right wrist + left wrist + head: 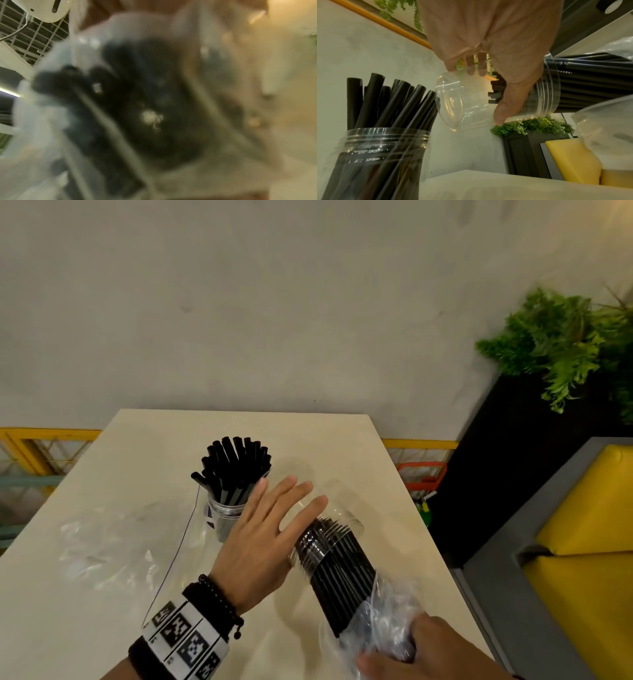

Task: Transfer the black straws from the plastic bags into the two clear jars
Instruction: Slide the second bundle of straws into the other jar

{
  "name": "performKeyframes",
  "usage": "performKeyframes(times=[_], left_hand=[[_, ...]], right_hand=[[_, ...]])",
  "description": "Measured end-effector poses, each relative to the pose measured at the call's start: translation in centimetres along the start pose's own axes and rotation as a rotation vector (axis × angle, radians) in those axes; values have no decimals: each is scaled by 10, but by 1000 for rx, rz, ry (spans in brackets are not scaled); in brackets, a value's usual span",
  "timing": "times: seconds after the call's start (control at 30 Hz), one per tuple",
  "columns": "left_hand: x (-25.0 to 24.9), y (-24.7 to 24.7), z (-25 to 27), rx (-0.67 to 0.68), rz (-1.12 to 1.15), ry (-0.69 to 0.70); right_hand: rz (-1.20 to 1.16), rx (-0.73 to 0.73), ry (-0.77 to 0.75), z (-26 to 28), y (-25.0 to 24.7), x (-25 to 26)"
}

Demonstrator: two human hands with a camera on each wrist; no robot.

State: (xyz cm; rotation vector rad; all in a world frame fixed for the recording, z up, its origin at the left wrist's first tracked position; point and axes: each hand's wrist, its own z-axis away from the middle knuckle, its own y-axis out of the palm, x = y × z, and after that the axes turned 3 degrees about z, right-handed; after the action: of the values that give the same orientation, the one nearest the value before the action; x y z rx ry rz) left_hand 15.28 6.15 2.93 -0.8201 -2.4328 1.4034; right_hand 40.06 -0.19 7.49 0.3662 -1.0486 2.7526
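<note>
Black straws (339, 580) run from the bag (380, 621) our right hand (428, 652) clutches into the tilted jar (329, 529); left hand (260, 539) flat, fingers straight, on it. Full jar (226, 508) upright behind on the table (120, 460). Left wrist: thumb (510, 102) wraps the jar (471, 102). Right wrist: blurred straws (145, 108).

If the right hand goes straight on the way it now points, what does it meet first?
The right hand grips the bag of straws and points up-left along them. Going on, it would likely push the straws deeper, and the bag would meet the mouth of the tilted jar held by the left hand.
</note>
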Motion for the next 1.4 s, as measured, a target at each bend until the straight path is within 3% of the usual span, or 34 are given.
performKeyframes(times=[0.1, 0.23, 0.37, 0.53, 0.67, 0.73, 0.8, 0.9, 0.93, 1.03, 1.13, 1.27, 1.4], left_hand=[[-4, 7, 9, 71, 19, -1], [-21, 20, 18, 146, 112, -146], [-31, 26, 20, 98, 353, -360], [-33, 31, 10, 29, 666, -514], [-27, 36, 7, -10, 893, -584], [-25, 35, 9, -21, 904, -606], [-24, 31, 11, -17, 904, -628], [-19, 29, 15, 9, 1015, -666], [-17, 30, 16, 21, 1047, -676], [-11, 31, 18, 43, 1047, -688], [-7, 28, 18, 35, 1033, -679], [-3, 28, 18, 19, 1009, -661], [-2, 29, 19, -17, 994, -649]], right_hand=[[-73, -126, -140, 14, -24, 9], [155, -302, -215, 29, -62, 19], [9, -431, -328, 50, -99, 36], [-302, -750, -553, 22, -108, 59], [-154, -949, -700, -8, -112, 82], [-164, -1021, -780, -9, -116, 90], [-147, -959, -772, -4, -117, 91], [200, -686, -604, -5, -112, 91], [252, -663, -601, -10, -110, 92], [88, -750, -663, -19, -123, 96], [9, -767, -565, -19, -140, 99], [159, -701, -583, -19, -136, 103], [99, -903, -648, -15, -142, 97]])
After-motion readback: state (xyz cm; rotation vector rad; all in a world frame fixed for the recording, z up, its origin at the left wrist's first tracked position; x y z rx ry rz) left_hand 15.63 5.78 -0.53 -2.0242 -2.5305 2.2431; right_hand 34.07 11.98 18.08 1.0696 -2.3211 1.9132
